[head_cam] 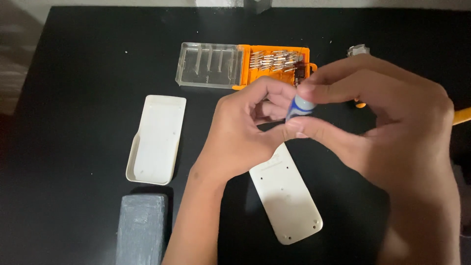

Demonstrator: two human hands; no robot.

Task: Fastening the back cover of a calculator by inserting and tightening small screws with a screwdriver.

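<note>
While seen from overhead, dim light:
surface: black table (73,73), matte, fills nearly whole view, few pale specks on it
room: pale wall strip along top edge, brownish floor or fabric at far left, too blurred to tell which
left hand (240,132): fingers curled, thumb and fingertips pinching lower end of small cylinder
right hand (392,122): thumb and forefinger clamped on upper end of same cylinder
cylinder (300,108): small, blue and white, looks like a battery, held above table between both hands, over top end of long cream panel
cream panel (287,196): flat on table, small holes, partly hidden under left hand
cream shell (156,140): rounded tray-like cover, open side up, left of forearm, apart from panel
grey block (142,228): bottom left, just below shell
orange bit case (274,64): open, metal bits inside, clear lid (211,65) folded out to left
small grey object (357,50): behind right hand, unclear
yellow-orange item (462,116): at right edge, mostly hidden
</note>
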